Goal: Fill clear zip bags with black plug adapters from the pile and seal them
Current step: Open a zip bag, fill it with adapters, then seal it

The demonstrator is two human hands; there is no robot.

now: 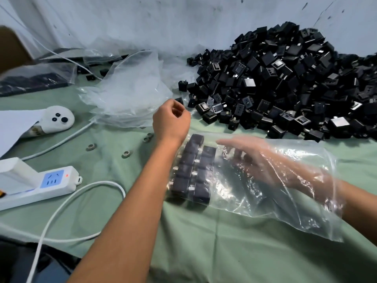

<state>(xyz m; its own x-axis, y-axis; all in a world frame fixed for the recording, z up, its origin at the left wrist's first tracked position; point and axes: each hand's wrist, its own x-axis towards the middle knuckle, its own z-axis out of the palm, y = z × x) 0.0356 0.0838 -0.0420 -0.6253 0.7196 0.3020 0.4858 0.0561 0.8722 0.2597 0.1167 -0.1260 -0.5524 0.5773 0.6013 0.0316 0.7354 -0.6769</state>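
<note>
zip bag [265, 193] sheathes the right hand [251, 158] — fingers spread; left hand [171, 119] curled, empty, beside it.

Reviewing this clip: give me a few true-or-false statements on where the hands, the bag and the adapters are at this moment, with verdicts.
1. The right hand is inside the clear zip bag. True.
2. The adapters in the bag lie in neat rows at its closed end. True.
3. The left hand presses flat on the bag. False: it is raised with fingers curled, near the edge of the pile of black adapters.
4. The pile sits to the left of the power strip. False: it is at the far right; the strip is at the left.
5. The bag is sealed. False: the forearm passes through its open mouth.
</note>
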